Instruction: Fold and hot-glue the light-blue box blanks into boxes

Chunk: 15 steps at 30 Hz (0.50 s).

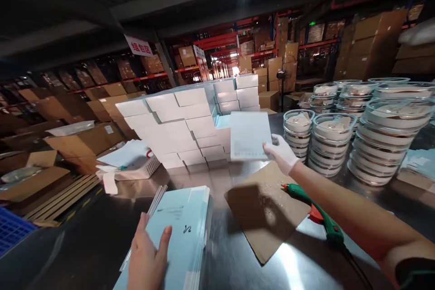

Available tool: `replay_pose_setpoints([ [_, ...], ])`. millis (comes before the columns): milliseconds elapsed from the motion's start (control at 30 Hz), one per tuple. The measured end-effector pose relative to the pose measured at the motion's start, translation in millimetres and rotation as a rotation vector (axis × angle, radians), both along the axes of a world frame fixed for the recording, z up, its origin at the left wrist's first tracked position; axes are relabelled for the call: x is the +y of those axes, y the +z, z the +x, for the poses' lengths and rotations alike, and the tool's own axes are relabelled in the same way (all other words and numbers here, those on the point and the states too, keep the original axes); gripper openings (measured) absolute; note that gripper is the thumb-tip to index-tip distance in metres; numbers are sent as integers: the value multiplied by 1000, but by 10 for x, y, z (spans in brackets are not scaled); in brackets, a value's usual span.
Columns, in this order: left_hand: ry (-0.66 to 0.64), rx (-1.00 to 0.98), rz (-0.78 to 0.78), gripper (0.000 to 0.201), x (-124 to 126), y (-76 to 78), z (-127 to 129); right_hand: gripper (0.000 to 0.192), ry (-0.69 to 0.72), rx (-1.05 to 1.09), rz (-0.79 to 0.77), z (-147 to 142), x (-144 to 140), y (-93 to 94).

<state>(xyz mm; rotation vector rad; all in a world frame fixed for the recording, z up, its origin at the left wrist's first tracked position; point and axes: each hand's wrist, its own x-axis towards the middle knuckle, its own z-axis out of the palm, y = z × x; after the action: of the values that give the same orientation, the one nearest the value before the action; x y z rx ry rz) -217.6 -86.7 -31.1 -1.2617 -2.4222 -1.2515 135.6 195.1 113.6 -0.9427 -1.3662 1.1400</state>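
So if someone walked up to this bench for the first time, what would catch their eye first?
Probably the wall of white boxes stacked at the back of the steel table, and the towers of clear round containers on the right. Closer in, the gloved right hand holds up a pale blue flat box, while the bare left hand rests on a pile of similar ones.

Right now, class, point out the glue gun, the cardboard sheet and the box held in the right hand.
glue gun (324, 218), head view, green body.
cardboard sheet (268, 217), head view, middle.
box (249, 137), head view, pale face.
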Motion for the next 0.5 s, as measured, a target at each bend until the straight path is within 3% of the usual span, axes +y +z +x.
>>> replay_pose_setpoints([
  [133,121,-3,-346,109,-59,-273,-183,64,-35,-32,33,-687,904,592],
  [233,109,34,-505,99,-43,-381,-179,66,29,-134,49,-985,1344,685],
  [333,95,68,-545,98,-43,-388,-183,79,108,-214,91,-1084,1500,447],
  [500,105,101,-570,98,-117,-431,-277,118,94,-321,159,-1112,1480,-290],
])
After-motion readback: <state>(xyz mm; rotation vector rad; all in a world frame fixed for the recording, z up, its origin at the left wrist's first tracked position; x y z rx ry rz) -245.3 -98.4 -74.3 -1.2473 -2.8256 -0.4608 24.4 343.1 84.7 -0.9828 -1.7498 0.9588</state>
